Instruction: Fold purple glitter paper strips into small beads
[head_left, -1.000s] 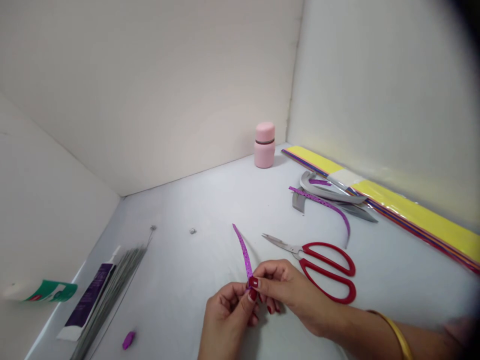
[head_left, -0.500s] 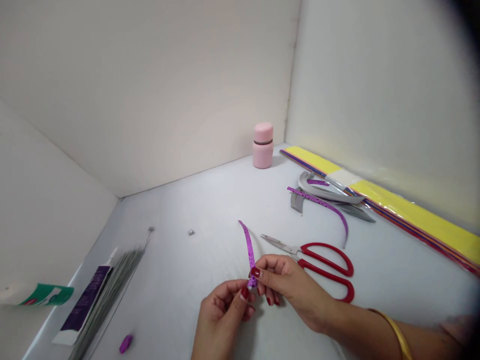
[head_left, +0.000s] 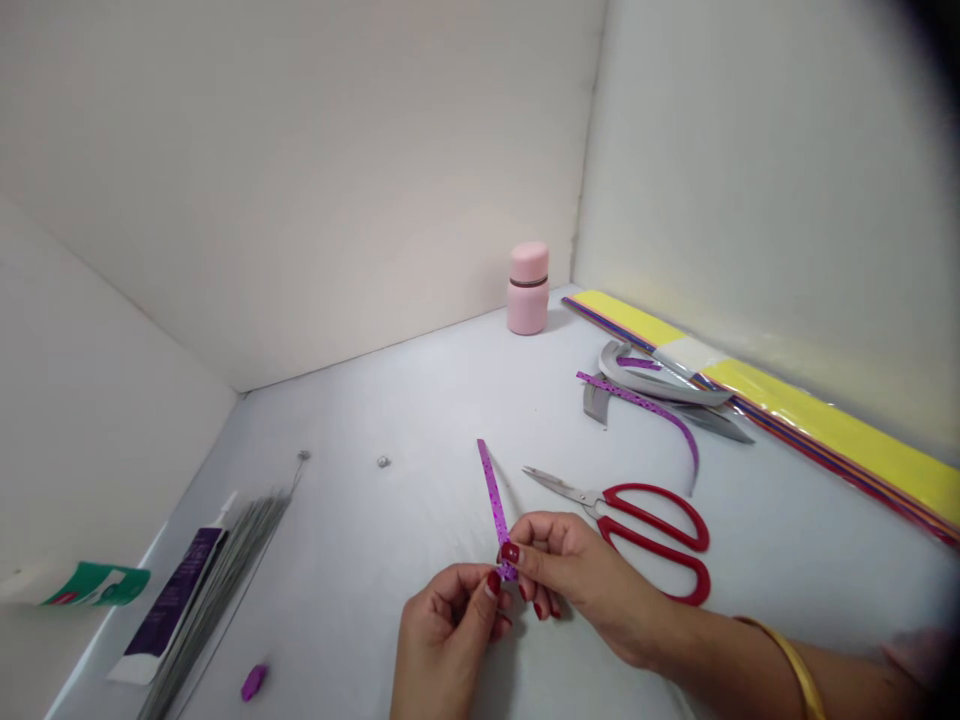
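Between my two hands is a narrow purple strip with dark spots (head_left: 492,488), its free end standing up and away from me. Its lower end is wound into a small bundle at my fingertips. My left hand (head_left: 454,625) pinches that bundle from the left, thumb on top. From the right, my right hand (head_left: 574,570) pinches the strip just above the bundle with thumb and fingers. What lies inside the winding is mostly hidden. Red-handled scissors (head_left: 652,540) lie right behind my right hand, blades pointing left.
Grey and purple strip scraps (head_left: 637,395) lie at the right, beside a pack of coloured sheets (head_left: 780,410). A pink flask (head_left: 528,290) stands at the back. At left are thin wires (head_left: 225,590), a purple tube (head_left: 172,600), a green-and-white tube (head_left: 97,585) and a purple lump (head_left: 254,682).
The purple strip has turned slightly and its free end looks straighter. Both hands keep their pinch, with only small finger shifts. The view has shifted a little.
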